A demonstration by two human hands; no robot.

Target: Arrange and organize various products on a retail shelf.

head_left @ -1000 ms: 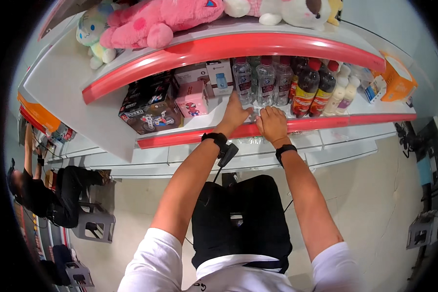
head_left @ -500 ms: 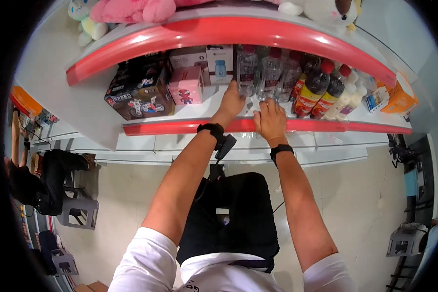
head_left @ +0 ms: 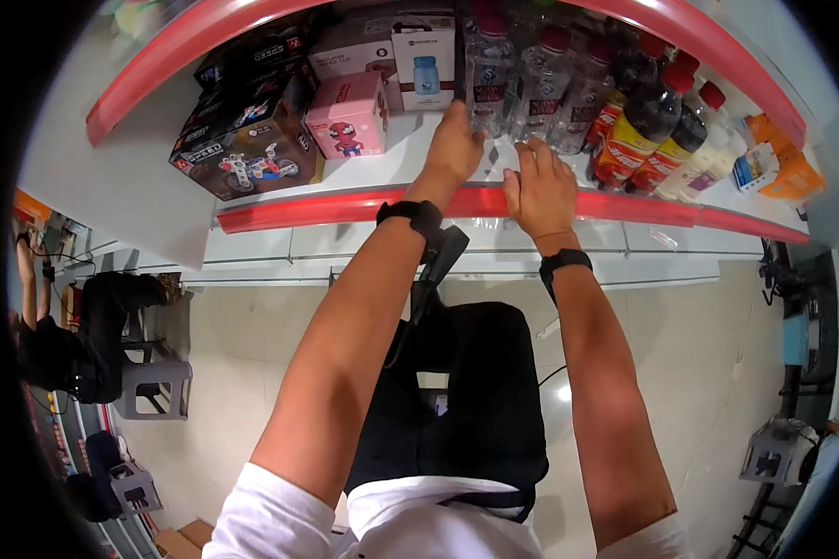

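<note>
At eight o'clock from the person's left hand, a co-worker in black clothes sits with arms raised, beside a grey plastic stool. At nine o'clock, a dark cardboard box printed with a toy motorbike stands on a white shelf, just behind its glossy red front edging. Between nine and ten o'clock is a small pink box with a red cartoon figure; between eleven and twelve, a white upright box picturing a blue bottle.

The left hand, black band at the wrist, reaches over the edging with fingers partly bent and thumb apart. Its fingertips are at the near left side of a clear plastic bottle with a dark red cap, at one o'clock; I cannot tell whether it grips it.

The right hand, also banded, lies palm down, fingers loosely extended, thumb spread, no object visible in its grasp. At twelve o'clock from it, close to its fingertips, stands a second such bottle, and at one o'clock a third.

At two o'clock are dark-drink bottles with red caps and yellow-red labels; near three, cream-white bottles, then an orange box.
</note>
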